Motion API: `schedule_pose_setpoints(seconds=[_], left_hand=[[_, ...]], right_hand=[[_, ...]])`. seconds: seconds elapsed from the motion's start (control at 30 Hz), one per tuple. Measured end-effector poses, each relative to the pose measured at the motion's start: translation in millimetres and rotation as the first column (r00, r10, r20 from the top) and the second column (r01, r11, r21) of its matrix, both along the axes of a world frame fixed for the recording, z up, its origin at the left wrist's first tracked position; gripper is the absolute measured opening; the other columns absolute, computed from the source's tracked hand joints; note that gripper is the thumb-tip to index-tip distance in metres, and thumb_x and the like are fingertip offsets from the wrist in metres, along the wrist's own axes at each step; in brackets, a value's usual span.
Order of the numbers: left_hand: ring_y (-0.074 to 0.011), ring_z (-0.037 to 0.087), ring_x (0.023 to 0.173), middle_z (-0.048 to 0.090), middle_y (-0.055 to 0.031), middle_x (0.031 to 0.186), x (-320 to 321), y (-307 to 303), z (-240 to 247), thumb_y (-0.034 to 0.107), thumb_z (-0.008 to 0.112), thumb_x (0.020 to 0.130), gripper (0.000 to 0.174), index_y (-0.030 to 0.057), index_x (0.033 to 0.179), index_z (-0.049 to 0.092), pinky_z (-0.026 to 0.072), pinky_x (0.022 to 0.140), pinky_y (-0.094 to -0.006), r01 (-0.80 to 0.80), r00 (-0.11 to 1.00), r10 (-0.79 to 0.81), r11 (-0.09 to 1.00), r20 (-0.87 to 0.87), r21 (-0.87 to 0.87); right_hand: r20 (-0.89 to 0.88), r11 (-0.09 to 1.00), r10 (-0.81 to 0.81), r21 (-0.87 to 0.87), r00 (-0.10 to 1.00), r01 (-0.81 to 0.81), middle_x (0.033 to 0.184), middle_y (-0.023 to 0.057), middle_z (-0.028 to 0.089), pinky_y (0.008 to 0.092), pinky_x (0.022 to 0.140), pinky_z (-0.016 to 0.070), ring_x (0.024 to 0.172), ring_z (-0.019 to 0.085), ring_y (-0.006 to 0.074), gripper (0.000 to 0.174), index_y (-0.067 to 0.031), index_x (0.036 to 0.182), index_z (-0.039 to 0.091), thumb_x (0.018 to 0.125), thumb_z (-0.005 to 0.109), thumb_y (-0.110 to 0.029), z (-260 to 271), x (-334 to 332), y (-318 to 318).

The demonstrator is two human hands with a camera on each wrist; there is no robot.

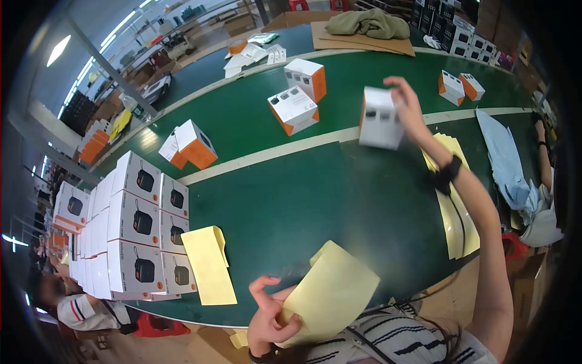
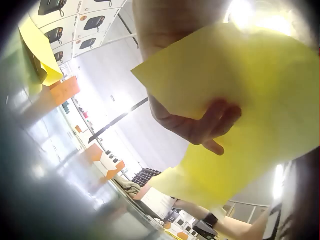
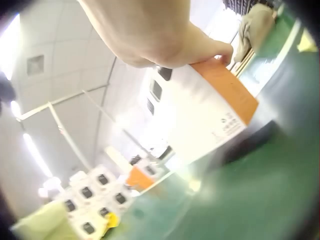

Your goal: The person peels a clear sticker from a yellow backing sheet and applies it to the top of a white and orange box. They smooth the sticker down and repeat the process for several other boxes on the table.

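Observation:
Near the front edge of the table my left hand point(image 1: 270, 312) pinches a yellow sheet of paper point(image 1: 339, 288), its thumb on the near side. In the left wrist view the sheet point(image 2: 272, 95) spreads wide, with fingertips point(image 2: 220, 122) folded over it. My right hand point(image 1: 411, 112) grips a white and orange box point(image 1: 377, 127) from its right side, over the pale strip across the table. Small dark product pictures are printed on that box. The right wrist view shows the same box point(image 3: 192, 115) tilted, its lower edge close over the green surface.
At the left rises a stack of white boxes point(image 1: 134, 215), with a folded yellow sheet point(image 1: 209, 267) beside it. More boxes point(image 1: 294, 109) stand beyond the pale strip point(image 1: 260, 156). Several yellow sheets point(image 1: 456, 224) lie under my right forearm. Another person's arm point(image 1: 544, 151) shows at far right.

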State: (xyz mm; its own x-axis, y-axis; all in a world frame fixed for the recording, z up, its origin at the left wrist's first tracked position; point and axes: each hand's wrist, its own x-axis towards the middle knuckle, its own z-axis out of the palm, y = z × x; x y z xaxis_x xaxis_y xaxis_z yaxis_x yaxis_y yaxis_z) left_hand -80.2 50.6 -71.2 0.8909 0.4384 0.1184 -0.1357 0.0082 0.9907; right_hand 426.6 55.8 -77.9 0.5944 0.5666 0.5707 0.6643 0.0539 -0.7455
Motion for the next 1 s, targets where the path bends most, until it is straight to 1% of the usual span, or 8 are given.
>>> schedule_pose_setpoints(seconds=[0.1,0.33,0.4,0.47,0.53,0.6,0.7,1.0], left_hand=[[-0.0205,0.066,0.087,0.061,-0.0233,0.118,-3.1,3.9,-1.8,-0.012,0.049,0.075,0.074,0.0027,0.132,0.003,0.0455,0.086,-0.0245,-0.032,0.999,0.031,0.997,0.004,0.068],[-0.0169,0.064,0.091,0.061,-0.0211,0.117,-10.3,1.3,0.8,-0.010,0.050,0.073,0.075,-0.0015,0.134,0.007,0.0434,0.087,-0.0211,-0.047,0.977,0.081,0.984,-0.195,0.173],[-0.0211,0.066,0.087,0.065,-0.0243,0.104,-9.7,-3.4,-4.1,-0.011,0.052,0.071,0.085,0.0149,0.135,0.003,0.0467,0.085,-0.0266,-0.184,0.982,0.180,0.981,-0.059,-0.056],[-0.0211,0.066,0.087,0.066,-0.0245,0.104,-6.9,-4.8,-2.8,-0.011,0.052,0.070,0.086,0.0154,0.135,0.003,0.0468,0.085,-0.0266,-0.199,0.980,0.196,0.975,-0.040,-0.102],[-0.0211,0.066,0.086,0.066,-0.0247,0.103,-2.9,-4.9,-1.3,-0.011,0.052,0.070,0.086,0.0158,0.136,0.003,0.0469,0.084,-0.0266,-0.211,0.977,0.210,0.967,-0.021,-0.145],[-0.0209,0.066,0.085,0.067,-0.0245,0.101,1.1,-6.7,2.0,-0.011,0.052,0.070,0.087,0.0154,0.136,0.003,0.0472,0.083,-0.0267,-0.256,0.966,0.256,0.957,-0.018,-0.136],[-0.0210,0.066,0.087,0.066,-0.0256,0.103,-3.1,-13.2,9.5,-0.012,0.051,0.070,0.086,0.0150,0.136,0.003,0.0470,0.083,-0.0267,-0.220,0.976,0.218,0.971,-0.028,-0.094],[-0.0300,0.054,0.107,0.041,-0.0280,0.123,-4.2,-6.5,6.1,-0.010,0.049,0.070,0.079,0.0064,0.137,0.012,0.0537,0.076,-0.0309,-0.198,0.979,0.199,0.922,0.029,0.334]], right_hand=[[0.032,0.973,-0.225,0.055,0.974,0.223,0.095,0.0155,0.065,0.0381,0.085,0.0484,0.095,0.064,0.0302,0.029,-0.0098,0.121,0.057,0.096,0.042,-0.006,9.8,85.5,44.6],[0.106,0.828,-0.537,-0.124,0.837,0.547,0.119,0.0171,0.062,0.0507,0.096,0.0413,0.109,0.061,0.0348,0.041,-0.0095,0.136,0.046,0.100,0.045,-0.029,-30.7,202.3,63.6],[0.125,0.706,-0.683,-0.140,0.720,0.694,0.124,0.0171,0.062,0.0558,0.098,0.0381,0.113,0.059,0.0366,0.047,-0.0097,0.139,0.044,0.100,0.045,-0.035,-21.1,203.0,66.7],[0.348,0.832,-0.535,0.059,0.770,0.551,0.139,0.0235,0.051,0.0591,0.104,0.0336,0.127,0.049,0.0415,0.064,-0.0054,0.146,0.036,0.097,0.052,-0.043,3.5,165.0,87.5],[0.429,0.994,-0.112,0.062,0.896,0.095,0.144,0.0278,0.044,0.0526,0.110,0.0320,0.133,0.045,0.0419,0.072,-0.0060,0.148,0.033,0.092,0.062,-0.042,16.3,131.6,121.6],[0.263,0.991,0.029,-0.135,0.964,0.007,0.147,0.0303,0.038,0.0455,0.112,0.0339,0.135,0.043,0.0384,0.089,-0.0031,0.152,0.023,0.090,0.066,-0.048,25.6,71.6,148.2],[0.239,0.869,0.036,-0.487,0.970,0.088,0.131,0.0295,0.054,0.0445,0.103,0.0423,0.116,0.058,0.0393,0.110,-0.0103,0.156,0.009,0.079,0.076,-0.049,18.8,50.1,175.9],[0.145,0.980,0.032,-0.199,0.989,-0.003,0.105,0.0204,0.067,0.0342,0.071,0.0553,0.084,0.068,0.0228,0.103,-0.0165,0.152,0.020,0.072,0.085,-0.017,59.0,14.8,64.6]])
